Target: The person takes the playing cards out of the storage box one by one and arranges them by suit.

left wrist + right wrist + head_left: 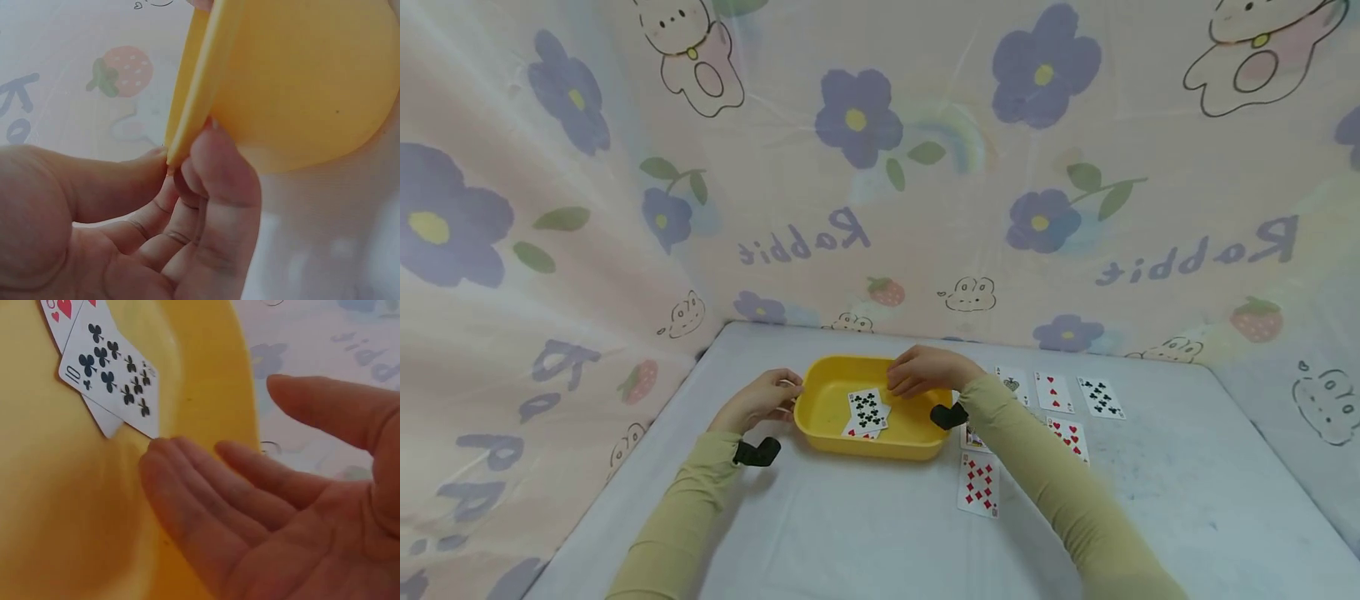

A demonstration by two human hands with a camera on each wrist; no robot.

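A yellow plastic tray (910,450) stands on the white table. My left hand (762,397) pinches its left rim between thumb and fingers, as the left wrist view shows up close. Inside the tray lies a ten of clubs (112,372), face up over a red hearts card (59,315). My right hand (934,371) is over the right part of the tray. In the right wrist view its fingers are extended and the thumb stands apart, with nothing held. Those fingertips are close to the ten's corner; whether they touch it I cannot tell.
Right of the tray, face-up cards lie on the table: an ace of spades (1011,383), a hearts card (1054,392), a clubs card (1101,397), another hearts card (1069,437), a partly hidden face card (973,440) and a diamonds card (978,485). Patterned cloth (925,250) hangs behind.
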